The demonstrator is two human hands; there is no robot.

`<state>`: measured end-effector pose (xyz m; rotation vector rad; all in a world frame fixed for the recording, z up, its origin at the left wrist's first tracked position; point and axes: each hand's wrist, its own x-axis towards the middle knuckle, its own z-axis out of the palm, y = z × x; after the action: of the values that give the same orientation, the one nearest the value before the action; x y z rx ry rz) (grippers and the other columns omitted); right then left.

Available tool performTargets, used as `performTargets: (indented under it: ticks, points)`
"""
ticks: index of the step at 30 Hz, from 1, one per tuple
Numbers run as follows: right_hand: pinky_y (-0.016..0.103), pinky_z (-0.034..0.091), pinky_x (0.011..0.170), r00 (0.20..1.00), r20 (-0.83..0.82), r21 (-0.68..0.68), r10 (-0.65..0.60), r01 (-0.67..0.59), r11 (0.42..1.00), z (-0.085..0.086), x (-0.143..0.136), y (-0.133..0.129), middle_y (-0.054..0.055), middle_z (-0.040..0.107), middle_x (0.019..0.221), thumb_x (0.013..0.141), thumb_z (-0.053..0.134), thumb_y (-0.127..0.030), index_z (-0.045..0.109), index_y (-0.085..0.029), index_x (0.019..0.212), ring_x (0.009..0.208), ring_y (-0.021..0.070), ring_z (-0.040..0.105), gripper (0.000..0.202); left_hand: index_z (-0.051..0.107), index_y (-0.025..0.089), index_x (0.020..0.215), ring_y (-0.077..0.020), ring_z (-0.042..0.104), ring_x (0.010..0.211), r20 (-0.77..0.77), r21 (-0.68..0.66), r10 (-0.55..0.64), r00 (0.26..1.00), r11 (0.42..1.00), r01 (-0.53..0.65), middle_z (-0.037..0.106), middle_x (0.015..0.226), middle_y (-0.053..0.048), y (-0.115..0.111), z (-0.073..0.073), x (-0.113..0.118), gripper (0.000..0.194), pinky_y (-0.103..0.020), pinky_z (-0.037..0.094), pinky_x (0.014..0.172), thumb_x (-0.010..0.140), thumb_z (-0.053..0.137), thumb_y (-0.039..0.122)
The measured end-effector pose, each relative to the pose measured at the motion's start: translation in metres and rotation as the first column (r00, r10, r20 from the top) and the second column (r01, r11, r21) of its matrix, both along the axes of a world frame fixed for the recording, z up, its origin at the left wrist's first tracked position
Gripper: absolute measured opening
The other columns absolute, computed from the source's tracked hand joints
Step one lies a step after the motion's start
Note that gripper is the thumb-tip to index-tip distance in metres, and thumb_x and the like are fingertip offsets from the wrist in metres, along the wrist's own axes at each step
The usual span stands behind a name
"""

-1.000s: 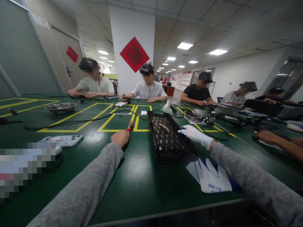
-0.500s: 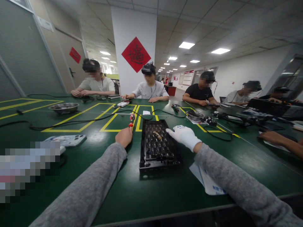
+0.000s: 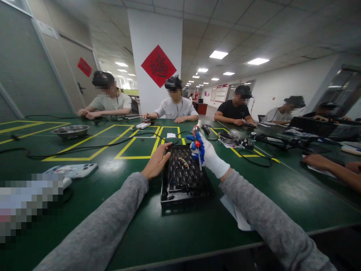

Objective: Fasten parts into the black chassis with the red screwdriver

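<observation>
My right hand (image 3: 210,154), in a white glove with blue fingers, is closed round a screwdriver (image 3: 197,145) with a red and clear handle. Its shaft points down over the right side of a black rectangular case (image 3: 183,180). The case lies flat on the table, with rows of slots across its face and a small pile of brass-coloured pieces (image 3: 183,162) on it. At the case's left edge rests my bare left hand (image 3: 156,162), fingers stretched out along the rim and holding nothing.
A white glove or cloth (image 3: 237,212) lies by my right forearm. At left are a phone (image 3: 76,170) and a metal bowl (image 3: 71,130); another bowl (image 3: 229,137) stands at right. A black cable (image 3: 93,146) crosses the green table (image 3: 126,226). Several people sit opposite.
The screwdriver has passed from my left hand to my right. My left hand has come to the case's left edge, and my right hand has turned and closed round the handle.
</observation>
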<state>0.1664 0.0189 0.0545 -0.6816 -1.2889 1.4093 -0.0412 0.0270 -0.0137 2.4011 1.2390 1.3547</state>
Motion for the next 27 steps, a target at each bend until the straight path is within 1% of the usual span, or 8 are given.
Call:
performTargets:
  ticks: [3, 6, 9, 12, 17, 22, 25, 27]
  points:
    - [0.021, 0.027, 0.038, 0.945, 0.185, 0.048, -0.268, 0.264, 0.963, -0.01, 0.027, 0.018, -0.004, 0.043, 0.049, 0.075, 0.04, -0.062, 0.057, -0.013, 0.085, 0.038, 0.0062, 0.033, 0.052, 0.025, 0.018, 0.135, -0.0238, 0.033, 0.124, -0.012, -0.184, 0.063, 0.998, 0.981, -0.065, 0.033, 0.137, -0.011, 0.022, -0.026, -0.013, 0.061, -0.041, 0.026, 0.103, 0.081, 0.045, 0.038]
    - [0.025, 0.039, 0.052, 0.614, 0.575, 0.309, -0.541, 0.449, 0.838, -0.025, 0.047, 0.031, 0.003, 0.055, 0.062, 0.075, 0.044, -0.058, 0.056, -0.015, 0.083, 0.055, 0.0136, 0.051, 0.046, 0.023, 0.018, 0.136, -0.0229, 0.035, 0.125, -0.007, -0.329, 0.052, 0.999, 0.943, -0.051, 0.035, 0.137, -0.01, 0.038, -0.042, -0.019, 0.062, -0.04, 0.026, 0.104, 0.078, 0.044, 0.027]
    - [0.033, 0.042, 0.07, 0.191, 0.81, 0.449, -0.555, 0.408, 0.795, -0.04, 0.057, 0.037, 0.012, 0.062, 0.087, 0.075, 0.045, -0.057, 0.054, -0.016, 0.094, 0.082, 0.0235, 0.058, 0.047, 0.029, 0.017, 0.135, -0.0223, 0.035, 0.125, -0.01, -0.36, 0.053, 0.999, 0.932, -0.053, 0.038, 0.136, -0.008, 0.042, -0.045, -0.017, 0.058, -0.039, 0.026, 0.105, 0.078, 0.039, 0.022]
    - [0.038, 0.04, 0.079, 0.006, 0.894, 0.417, -0.447, 0.353, 0.838, -0.053, 0.056, 0.037, 0.017, 0.06, 0.099, 0.079, 0.036, -0.058, 0.05, -0.015, 0.103, 0.094, 0.0279, 0.057, 0.052, 0.032, 0.017, 0.133, -0.0225, 0.034, 0.126, -0.002, -0.35, 0.062, 0.998, 0.935, -0.059, 0.038, 0.137, -0.007, 0.04, -0.043, -0.015, 0.056, -0.038, 0.026, 0.105, 0.078, 0.038, 0.023]
    - [0.038, 0.039, 0.082, -0.018, 0.912, 0.393, -0.409, 0.319, 0.863, -0.065, 0.047, 0.033, 0.019, 0.06, 0.103, 0.087, 0.024, -0.049, 0.046, -0.011, 0.114, 0.098, 0.0265, 0.057, 0.052, 0.03, 0.014, 0.133, -0.0215, 0.034, 0.126, 0.053, -0.379, 0.054, 0.997, 0.925, -0.03, 0.037, 0.137, -0.009, 0.038, -0.04, -0.015, 0.058, -0.037, 0.026, 0.106, 0.076, 0.036, 0.022]
    - [0.042, 0.033, 0.09, -0.039, 0.849, 0.516, -0.527, 0.277, 0.811, -0.051, 0.038, 0.021, 0.02, 0.052, 0.117, 0.086, 0.028, -0.05, 0.038, -0.013, 0.127, 0.109, 0.0286, 0.049, 0.056, 0.032, 0.013, 0.132, -0.0217, 0.033, 0.127, 0.078, -0.403, 0.041, 0.996, 0.915, -0.006, 0.037, 0.137, -0.01, 0.037, -0.039, -0.015, 0.057, -0.037, 0.026, 0.106, 0.076, 0.035, 0.023]
    - [0.039, 0.027, 0.098, 0.101, 0.696, 0.71, -0.711, 0.059, 0.702, -0.044, 0.029, 0.013, 0.013, 0.04, 0.133, 0.084, 0.032, -0.054, 0.031, -0.021, 0.134, 0.121, 0.0255, 0.036, 0.06, 0.032, 0.013, 0.132, -0.0215, 0.033, 0.126, 0.071, -0.401, 0.046, 0.996, 0.916, -0.014, 0.037, 0.137, -0.01, 0.036, -0.037, -0.015, 0.057, -0.037, 0.025, 0.106, 0.076, 0.034, 0.022]
    - [0.038, 0.024, 0.101, 0.187, 0.702, 0.709, -0.687, -0.086, 0.7, -0.046, 0.022, 0.01, 0.007, 0.037, 0.136, 0.084, 0.032, -0.055, 0.038, -0.029, 0.131, 0.125, 0.0232, 0.031, 0.054, 0.034, 0.012, 0.131, -0.0213, 0.034, 0.126, 0.06, -0.402, 0.049, 0.997, 0.916, -0.021, 0.038, 0.136, -0.01, 0.035, -0.036, -0.015, 0.056, -0.037, 0.025, 0.106, 0.077, 0.034, 0.022]
